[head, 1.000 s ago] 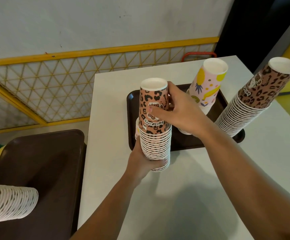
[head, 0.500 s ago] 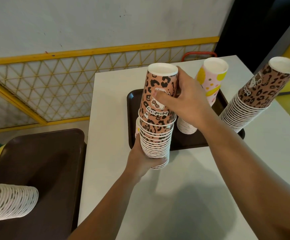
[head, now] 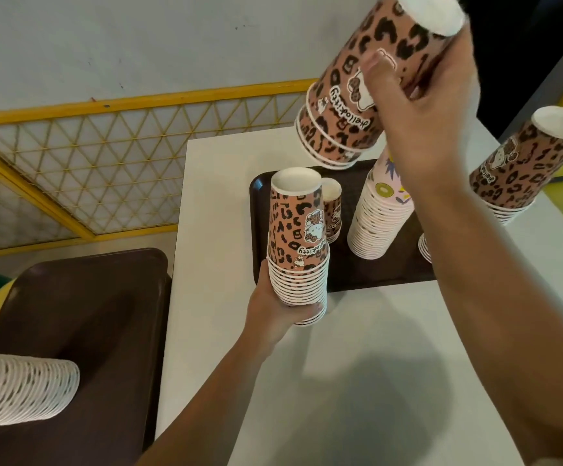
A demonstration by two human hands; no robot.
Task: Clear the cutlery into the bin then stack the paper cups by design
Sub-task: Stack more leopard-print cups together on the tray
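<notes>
The right hand (head: 431, 105) pinched a few leopard cups (head: 367, 92) clear above the stack (head: 298, 250) the left hand (head: 275, 314) gripped, seemingly for sorting.

The left hand (head: 275, 309) is low, fingers curled in a grip. The right hand (head: 431, 105) is raised high, thumb and fingers pinching.

White table (head: 357, 381): dark tray (head: 347, 274) at far middle; leopard cup stack (head: 522, 173) on far-right tabletop.
</notes>
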